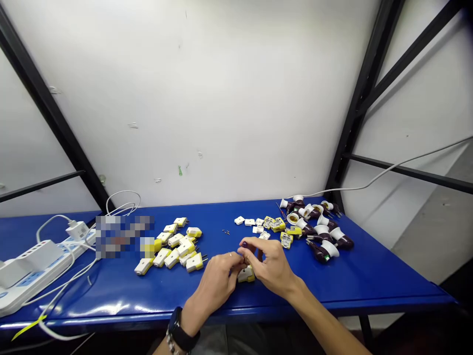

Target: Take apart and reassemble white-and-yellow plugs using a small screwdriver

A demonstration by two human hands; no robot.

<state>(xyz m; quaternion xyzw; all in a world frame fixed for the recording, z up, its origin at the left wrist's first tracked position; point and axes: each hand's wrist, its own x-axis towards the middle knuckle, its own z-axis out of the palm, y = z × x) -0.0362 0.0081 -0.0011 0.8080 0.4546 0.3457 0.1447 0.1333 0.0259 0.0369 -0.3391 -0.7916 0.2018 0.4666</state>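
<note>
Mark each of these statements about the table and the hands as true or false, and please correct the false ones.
1. The left hand has a black wristwatch on its wrist. True.
2. The white power strip lies at the right end of the blue table. False: it lies at the left end.
3. Dark brown lamp holders lie in a heap beyond and to the right of the right hand. True.
4. The yellow-and-white plugs are packed in a box. False: they lie loose on the table, left of the hands.
5. A yellow-and-white plug lies below the hands, partly hidden by them. True.

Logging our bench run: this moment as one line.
left hand: at white-yellow plug | right hand: on small dark item | nearby: plugs, lamp holders
</note>
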